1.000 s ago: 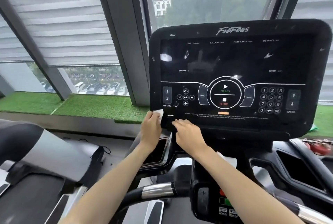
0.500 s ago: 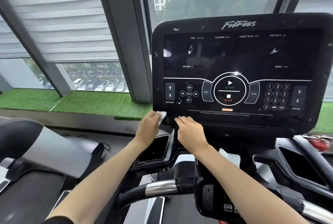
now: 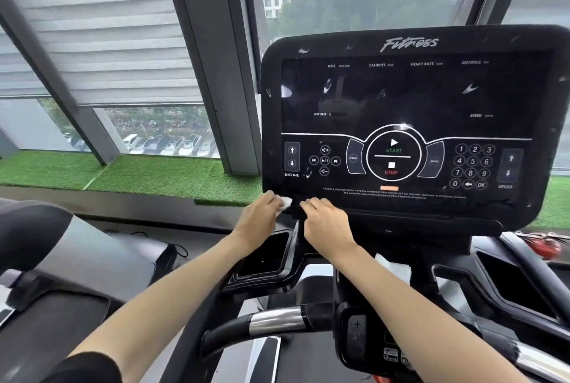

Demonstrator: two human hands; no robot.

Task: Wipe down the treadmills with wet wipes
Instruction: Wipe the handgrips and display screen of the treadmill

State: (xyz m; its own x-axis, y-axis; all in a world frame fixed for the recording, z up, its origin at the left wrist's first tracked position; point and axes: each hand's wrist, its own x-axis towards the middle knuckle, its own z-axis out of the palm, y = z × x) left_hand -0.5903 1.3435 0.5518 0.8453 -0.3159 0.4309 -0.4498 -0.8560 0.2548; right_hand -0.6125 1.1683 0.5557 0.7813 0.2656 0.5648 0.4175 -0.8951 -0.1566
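The treadmill's black console (image 3: pixel 401 98) fills the right of the head view, with START and STOP marks, a number pad and white smears on its glass. My left hand (image 3: pixel 260 217) grips a small white wet wipe (image 3: pixel 285 203) against the console's lower left corner. My right hand (image 3: pixel 327 222) rests beside it on the console's bottom edge, fingers bent over the rim. Another white wipe (image 3: pixel 396 270) lies on the tray below the console, partly hidden by my right forearm.
A black cup holder (image 3: pixel 265 259) sits under my left hand, another (image 3: pixel 509 284) at right. The chrome-banded handlebar (image 3: pixel 277 321) curves below. A neighbouring treadmill (image 3: pixel 61 259) stands at left. A window, blinds and green turf strip (image 3: pixel 123 173) lie behind.
Both hands stay at the console's lower left corner. The wipe in my left hand has shifted slightly along the edge. My head has moved a little, so the console sits differently in view.
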